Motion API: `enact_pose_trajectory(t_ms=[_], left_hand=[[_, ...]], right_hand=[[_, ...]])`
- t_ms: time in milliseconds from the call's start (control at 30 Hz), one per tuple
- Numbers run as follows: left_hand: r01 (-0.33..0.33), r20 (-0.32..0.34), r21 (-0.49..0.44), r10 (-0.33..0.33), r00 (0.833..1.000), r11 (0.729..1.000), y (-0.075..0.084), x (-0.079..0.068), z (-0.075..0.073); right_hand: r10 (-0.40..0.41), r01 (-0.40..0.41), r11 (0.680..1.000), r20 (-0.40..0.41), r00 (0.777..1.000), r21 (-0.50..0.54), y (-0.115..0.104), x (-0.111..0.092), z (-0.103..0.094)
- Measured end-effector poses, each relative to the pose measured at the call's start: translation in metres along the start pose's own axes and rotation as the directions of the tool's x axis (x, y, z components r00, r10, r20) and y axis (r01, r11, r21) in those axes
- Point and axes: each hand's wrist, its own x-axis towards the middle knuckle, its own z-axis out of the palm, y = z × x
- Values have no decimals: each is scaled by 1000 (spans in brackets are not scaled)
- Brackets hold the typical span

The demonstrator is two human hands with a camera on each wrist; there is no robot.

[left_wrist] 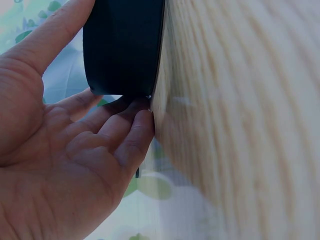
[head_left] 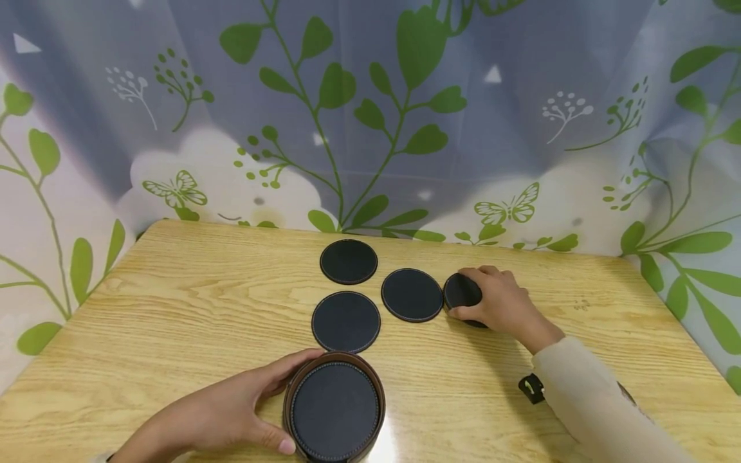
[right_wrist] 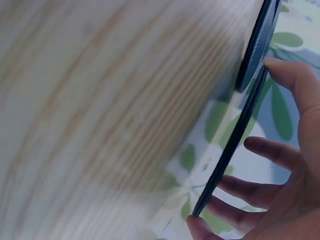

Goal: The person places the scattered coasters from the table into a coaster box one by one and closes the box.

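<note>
My left hand (head_left: 226,405) grips the left side of a round brown coaster holder (head_left: 346,356), thumb at the front and fingers behind. A black stitched coaster (head_left: 334,411) lies inside it. In the left wrist view the holder's dark wall (left_wrist: 122,45) stands on the table beside my fingers. My right hand (head_left: 506,302) pinches another black coaster (head_left: 462,291) by its opposite edges. The right wrist view shows this coaster (right_wrist: 230,145) edge-on, between thumb and fingertips. Its left edge meets a flat coaster (head_left: 411,294) in the head view.
Two more black coasters lie flat, one at the back (head_left: 348,262) and one just behind the holder (head_left: 346,321). A small black strap piece (head_left: 531,388) shows beside the right sleeve (head_left: 590,392). A leaf-patterned curtain (head_left: 370,116) hangs along the wooden table's (head_left: 231,302) far edge.
</note>
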Motion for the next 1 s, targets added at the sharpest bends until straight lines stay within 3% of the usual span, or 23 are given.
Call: enact_pose_trajectory(t_ms=[367,700,1000], left_hand=[[-7,0,5,7,1000,1000,0,0,0],[-16,-8,48,16,1000,999,1,1,0],[7,-5,25,-7,1000,1000,2,1,0]], right_hand=[[-111,107,993,-87,990,-46,-33,-18,-2],[-203,194,976,-102,974,-95,-66,-35,2],[-306,296,950,-98,947,-102,-94,-55,9]])
